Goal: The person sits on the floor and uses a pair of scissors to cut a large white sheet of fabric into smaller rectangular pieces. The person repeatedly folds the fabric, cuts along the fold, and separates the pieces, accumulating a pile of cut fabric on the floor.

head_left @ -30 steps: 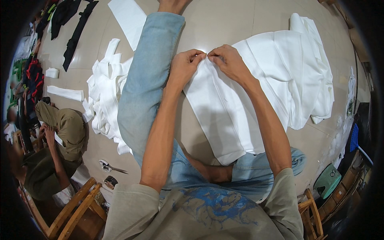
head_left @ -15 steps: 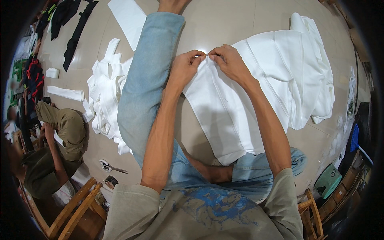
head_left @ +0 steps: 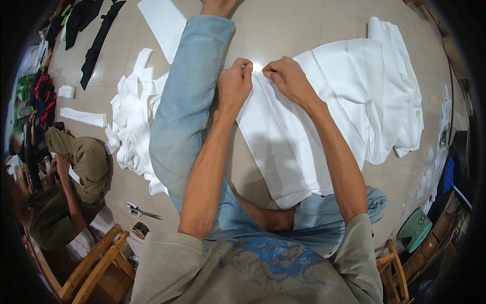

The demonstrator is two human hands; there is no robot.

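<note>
A long white fabric panel (head_left: 276, 147) with lengthwise seams lies over the floor between my legs, its near end against my folded leg. My right hand (head_left: 291, 78) pinches its narrow far edge between thumb and fingertips. Just left of that edge, my left hand (head_left: 236, 86) is closed, thumb against fingers, beside the panel's far left corner. Whatever sits between those fingertips is too small to make out. To the right, more white seamed fabric (head_left: 349, 86) spreads out in overlapping layers.
Left of my outstretched leg lies a heap of white fabric strips (head_left: 136, 116). Scissors (head_left: 142, 212) and a dark tape roll (head_left: 140, 230) lie nearer. Wooden chairs (head_left: 93, 261) stand at lower left, where another person (head_left: 71, 197) sits. A green plastic stool (head_left: 416, 229) is at right.
My left hand has turned more upright and moved slightly left, away from the right hand. The two hands' fingertips no longer meet. My right hand stays at the fabric edge.
</note>
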